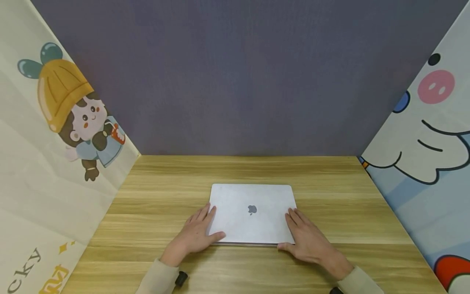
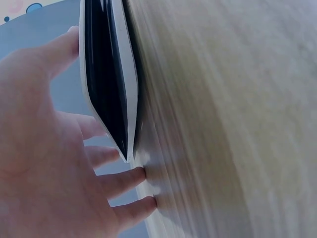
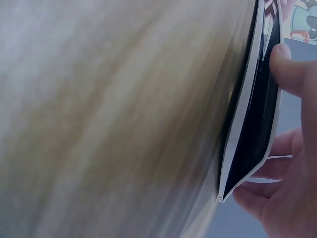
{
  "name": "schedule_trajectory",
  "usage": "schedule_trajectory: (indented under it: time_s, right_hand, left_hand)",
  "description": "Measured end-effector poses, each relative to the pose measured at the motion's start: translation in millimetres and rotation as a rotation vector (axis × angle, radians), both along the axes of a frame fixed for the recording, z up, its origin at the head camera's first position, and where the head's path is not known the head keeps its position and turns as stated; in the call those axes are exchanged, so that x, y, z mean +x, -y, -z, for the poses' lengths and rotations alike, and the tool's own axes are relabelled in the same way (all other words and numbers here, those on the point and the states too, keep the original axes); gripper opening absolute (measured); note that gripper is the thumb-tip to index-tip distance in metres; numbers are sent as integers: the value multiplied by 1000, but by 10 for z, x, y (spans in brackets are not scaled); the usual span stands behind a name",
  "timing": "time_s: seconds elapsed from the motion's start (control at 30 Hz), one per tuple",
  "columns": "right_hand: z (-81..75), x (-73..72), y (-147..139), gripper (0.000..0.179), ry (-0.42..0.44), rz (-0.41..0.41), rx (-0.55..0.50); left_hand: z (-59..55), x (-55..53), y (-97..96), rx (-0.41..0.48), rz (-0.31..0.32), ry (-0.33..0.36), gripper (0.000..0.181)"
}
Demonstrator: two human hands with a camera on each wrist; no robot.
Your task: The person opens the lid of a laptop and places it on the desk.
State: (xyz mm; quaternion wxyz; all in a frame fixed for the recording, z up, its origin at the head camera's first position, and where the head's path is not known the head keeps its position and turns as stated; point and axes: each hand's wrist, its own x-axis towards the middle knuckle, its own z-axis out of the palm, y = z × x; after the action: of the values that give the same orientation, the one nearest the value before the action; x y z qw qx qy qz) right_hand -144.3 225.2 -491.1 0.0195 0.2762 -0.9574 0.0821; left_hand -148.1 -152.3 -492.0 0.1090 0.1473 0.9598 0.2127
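Observation:
A silver laptop [image 1: 253, 226] with a dark apple logo on its lid lies on the table. Both wrist views show a narrow wedge-shaped gap between the lid [image 2: 85, 64] and the base [image 3: 241, 114], with a dark inside. My left hand [image 1: 196, 234] rests at the laptop's left side, thumb at the lid's front edge and fingers extended along the side; two fingertips reach down to the tabletop. At the right front corner, my right hand [image 1: 310, 239] touches the lid with its thumb [image 3: 282, 62] at the front edge and its fingers along the side.
The wood-grain table [image 1: 176, 175] extends around the laptop to a dark grey panel [image 1: 249, 81] at the back. Cartoon-printed sheets stand at the left [image 1: 36, 196] and right [image 1: 404, 196]. A small black item [image 1: 181, 279] sits by the left cuff.

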Motion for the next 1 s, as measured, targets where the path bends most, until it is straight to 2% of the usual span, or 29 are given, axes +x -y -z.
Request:
schedule_trajectory:
  time_s: [0.37, 0.57, 1.0]
  right_hand:
    - [-21, -41, -24, 98, -46, -20, 26]
    - [-72, -62, -48, 94, -94, -42, 8]
    - [-130, -102, -125, 92, -104, -60, 30]
  left_hand:
    - [3, -12, 9, 28, -12, -2, 93]
    - [-15, -15, 17, 59, -15, -7, 94]
    - [-46, 4, 28, 99, 7, 3, 108]
